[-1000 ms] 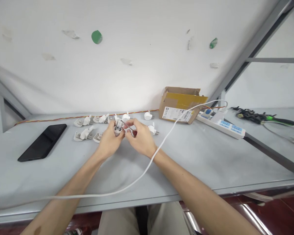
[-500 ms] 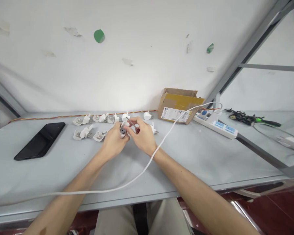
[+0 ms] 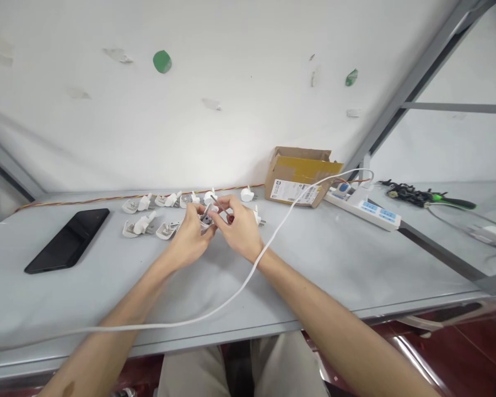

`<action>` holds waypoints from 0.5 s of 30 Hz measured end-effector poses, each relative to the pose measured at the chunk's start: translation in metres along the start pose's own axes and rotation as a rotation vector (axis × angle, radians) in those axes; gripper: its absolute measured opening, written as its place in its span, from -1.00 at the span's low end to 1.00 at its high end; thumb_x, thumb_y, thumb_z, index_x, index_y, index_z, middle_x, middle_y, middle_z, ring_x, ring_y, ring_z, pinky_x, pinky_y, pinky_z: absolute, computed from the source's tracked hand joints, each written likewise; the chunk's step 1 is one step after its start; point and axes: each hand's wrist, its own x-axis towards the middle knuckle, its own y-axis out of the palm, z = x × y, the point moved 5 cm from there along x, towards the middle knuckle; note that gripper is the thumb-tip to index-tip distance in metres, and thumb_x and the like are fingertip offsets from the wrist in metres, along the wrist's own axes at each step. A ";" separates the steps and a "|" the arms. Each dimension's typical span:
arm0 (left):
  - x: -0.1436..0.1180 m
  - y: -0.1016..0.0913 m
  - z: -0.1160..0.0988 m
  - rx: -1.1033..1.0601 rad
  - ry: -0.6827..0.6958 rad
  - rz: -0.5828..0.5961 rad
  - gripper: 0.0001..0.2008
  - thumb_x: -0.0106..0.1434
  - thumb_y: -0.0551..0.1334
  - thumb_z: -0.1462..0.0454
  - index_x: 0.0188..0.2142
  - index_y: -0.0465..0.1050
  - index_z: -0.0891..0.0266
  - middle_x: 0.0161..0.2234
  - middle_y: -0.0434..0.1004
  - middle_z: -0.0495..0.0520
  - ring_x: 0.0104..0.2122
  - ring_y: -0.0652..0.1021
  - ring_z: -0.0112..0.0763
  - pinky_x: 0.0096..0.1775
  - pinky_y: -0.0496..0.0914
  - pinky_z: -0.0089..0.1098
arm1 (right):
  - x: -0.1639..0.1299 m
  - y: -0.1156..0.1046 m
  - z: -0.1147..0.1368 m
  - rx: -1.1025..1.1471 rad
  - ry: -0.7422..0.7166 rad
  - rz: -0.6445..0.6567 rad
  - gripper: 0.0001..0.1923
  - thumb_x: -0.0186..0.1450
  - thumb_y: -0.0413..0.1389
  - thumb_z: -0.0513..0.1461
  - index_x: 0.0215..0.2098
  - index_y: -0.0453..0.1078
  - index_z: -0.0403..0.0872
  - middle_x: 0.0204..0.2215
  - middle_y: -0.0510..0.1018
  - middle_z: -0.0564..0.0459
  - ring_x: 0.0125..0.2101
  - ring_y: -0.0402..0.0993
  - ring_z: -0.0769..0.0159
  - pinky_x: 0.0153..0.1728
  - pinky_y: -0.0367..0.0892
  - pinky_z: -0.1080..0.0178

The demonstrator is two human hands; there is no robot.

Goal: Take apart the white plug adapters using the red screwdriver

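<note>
The left hand (image 3: 189, 238) clasps a small white plastic plug (image 3: 205, 220); the right hand (image 3: 240, 231) pinches a thin metal screwdriver (image 3: 217, 205) into it.

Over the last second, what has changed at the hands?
The left hand has turned the white plug part, now showing its dark inside. The right hand has kept its grip on the red-handled screwdriver at it. Phone, loose plug parts, box and power strip are unmoved.
</note>
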 end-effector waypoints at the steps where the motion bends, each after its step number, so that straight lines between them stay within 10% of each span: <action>1: 0.000 0.000 0.001 -0.038 -0.034 0.005 -0.67 0.05 0.33 0.21 -0.25 0.22 0.18 -0.26 0.37 0.03 -0.34 0.42 -0.42 -0.29 0.25 -0.39 | 0.000 0.000 0.000 0.018 0.009 0.005 -0.71 0.23 0.13 -0.10 -0.12 0.33 -0.04 -0.30 0.56 0.08 -0.38 0.46 0.38 -0.39 0.33 0.32; 6: 0.000 0.002 0.002 -0.356 -0.227 0.074 -0.69 0.14 0.26 0.20 -0.16 0.22 0.17 -0.38 0.42 -0.05 -0.53 0.36 -0.55 -0.45 0.22 -0.43 | -0.001 0.002 0.006 0.044 0.023 0.079 -0.56 0.21 0.15 0.00 -0.05 0.33 -0.07 -0.27 0.55 0.06 -0.38 0.42 0.39 -0.35 0.33 0.30; 15: 0.001 0.002 -0.002 -0.697 -0.288 0.012 -0.79 0.09 0.29 0.31 -0.26 0.35 0.23 -0.24 0.48 0.01 -0.29 0.48 -0.47 -0.24 0.36 -0.41 | -0.010 0.015 0.009 -0.101 -0.074 0.097 -0.62 0.19 0.20 -0.12 -0.04 0.38 -0.04 -0.24 0.50 0.04 -0.24 0.43 0.33 -0.16 0.32 0.25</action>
